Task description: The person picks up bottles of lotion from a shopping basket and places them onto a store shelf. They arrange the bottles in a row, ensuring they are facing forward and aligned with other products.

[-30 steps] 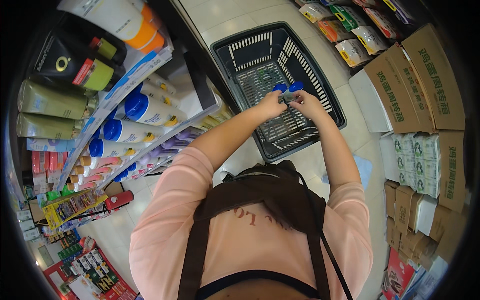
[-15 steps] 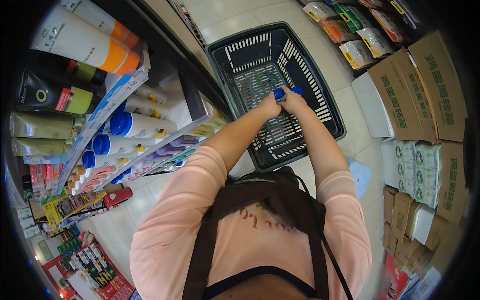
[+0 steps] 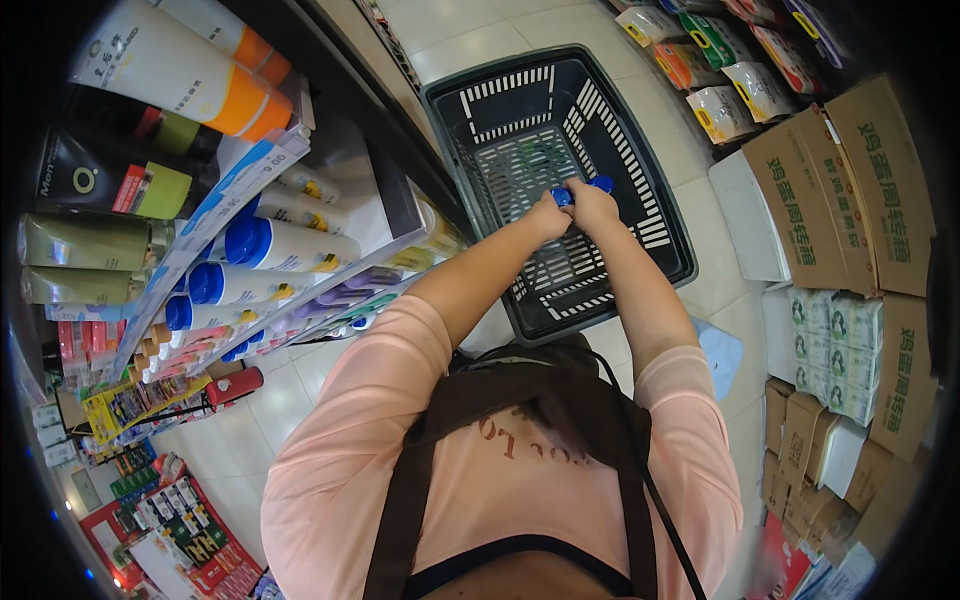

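Note:
A dark grey-black plastic shopping basket (image 3: 660, 215) with slotted walls is in front of me, standing over the tiled floor. Both my hands are together above its near half, closed round a blue handle (image 3: 600, 184). Blue shows between the hands and beyond the right fingers. My left hand (image 3: 546, 216) grips the handle's left part, and my right hand (image 3: 592, 207) grips it just beside. The fingers partly hide the handle, and how it joins the basket does not show. Through the slotted basket bottom, some green shows.
Left, a shelf (image 3: 365, 220) holds white bottles with blue caps (image 3: 300, 245), with orange-capped tubes (image 3: 190, 80) above. Cardboard boxes (image 3: 815, 200) and wrapped tissue packs (image 3: 838, 350) are stacked right. Bagged goods (image 3: 755, 88) hang at far right. A red display stand (image 3: 180, 530) is lower left.
The whole view has shifted slightly, with the shelf and basket a little farther right in the picture. My hands remain closed on the blue handle, their grip slightly turned.

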Demonstrator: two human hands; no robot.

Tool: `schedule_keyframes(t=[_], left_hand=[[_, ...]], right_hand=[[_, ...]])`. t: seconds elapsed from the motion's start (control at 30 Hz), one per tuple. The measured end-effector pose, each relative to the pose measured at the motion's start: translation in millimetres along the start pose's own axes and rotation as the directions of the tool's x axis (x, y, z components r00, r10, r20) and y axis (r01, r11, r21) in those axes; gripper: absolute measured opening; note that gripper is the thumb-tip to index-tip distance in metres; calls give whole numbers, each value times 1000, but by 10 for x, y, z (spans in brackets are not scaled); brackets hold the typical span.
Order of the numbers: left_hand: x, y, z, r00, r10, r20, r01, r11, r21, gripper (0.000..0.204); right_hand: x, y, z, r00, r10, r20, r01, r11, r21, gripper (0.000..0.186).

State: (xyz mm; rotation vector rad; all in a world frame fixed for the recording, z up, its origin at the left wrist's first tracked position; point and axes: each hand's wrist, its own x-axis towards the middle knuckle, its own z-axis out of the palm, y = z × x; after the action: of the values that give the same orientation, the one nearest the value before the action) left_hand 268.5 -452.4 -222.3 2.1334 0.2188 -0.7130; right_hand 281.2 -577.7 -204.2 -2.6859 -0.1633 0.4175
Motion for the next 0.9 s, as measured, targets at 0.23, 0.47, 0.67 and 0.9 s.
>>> schedule_keyframes(t=[0.23,0.47,0.67,0.9], left_hand=[[-332,-8,-139,986,167,-20,-168,977,-131,59],[-1165,-9,-513,888,448,-100,-459,873,-166,71],[-1540,-141,-746,737,654,-174,-676,708,-203,64],[-1763,-214,-919,691,701,-174,-717,636,-284,65]], right_hand=[[-357,-230,-322,992,-102,-70,105,993,51,42],[-865,-458,-611,881,-306,-361,357,931,81,37],[-1296,-823,-904,933,-201,-297,281,925,257,36],[-1621,-1207,-1167,907,-270,-322,394,815,425,39]])
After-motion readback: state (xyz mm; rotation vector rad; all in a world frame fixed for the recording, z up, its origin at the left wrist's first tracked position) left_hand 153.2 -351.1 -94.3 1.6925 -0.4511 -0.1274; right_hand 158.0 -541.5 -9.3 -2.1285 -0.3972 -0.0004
